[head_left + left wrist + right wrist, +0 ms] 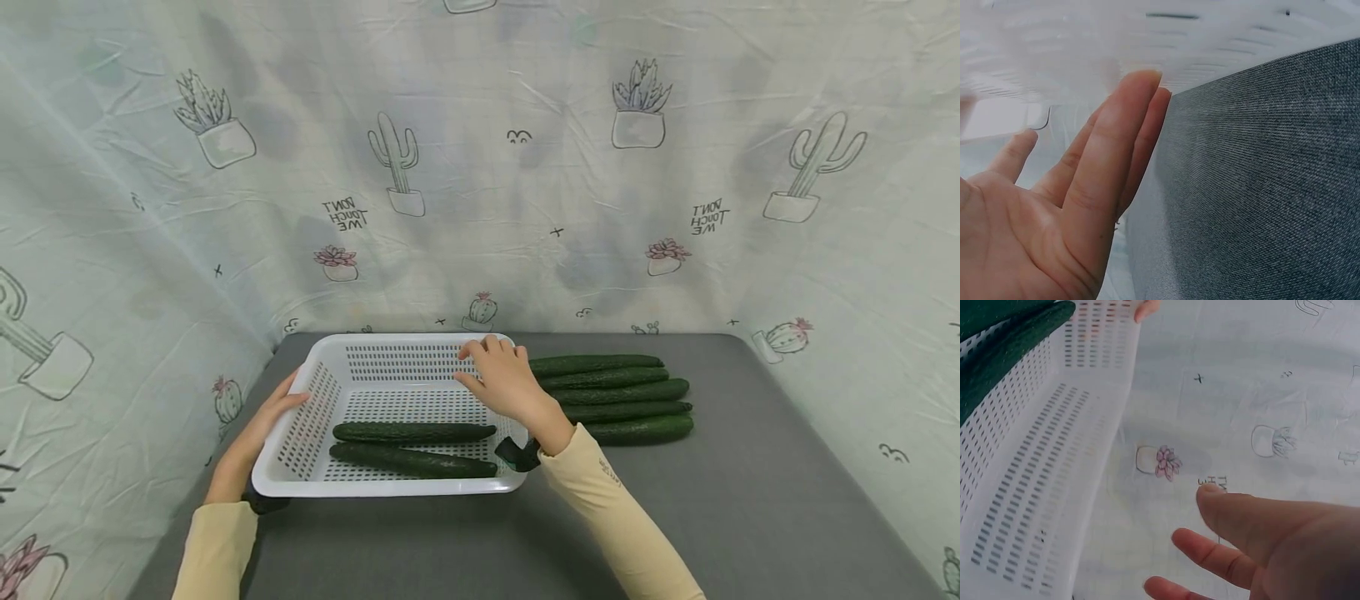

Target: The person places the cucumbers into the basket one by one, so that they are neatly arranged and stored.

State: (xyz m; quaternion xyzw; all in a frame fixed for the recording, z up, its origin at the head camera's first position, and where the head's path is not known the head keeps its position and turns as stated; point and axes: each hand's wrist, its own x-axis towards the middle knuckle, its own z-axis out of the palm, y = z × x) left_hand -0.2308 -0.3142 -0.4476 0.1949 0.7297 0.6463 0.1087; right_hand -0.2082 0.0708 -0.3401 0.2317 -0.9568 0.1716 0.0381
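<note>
A white basket (390,412) sits on the grey table (750,500), holding two cucumbers (412,432); five more cucumbers (618,398) lie just right; left hand (258,429) flat against its side, right hand (506,379) relaxed above, fingers loose.

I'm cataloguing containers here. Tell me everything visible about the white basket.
The white rectangular plastic basket has slotted walls and floor and a smooth rounded rim. It sits upright on the grey table, left of centre. Two dark green cucumbers lie along its near side. The left hand touches its left rim; the right hand hovers over its right end.
</note>
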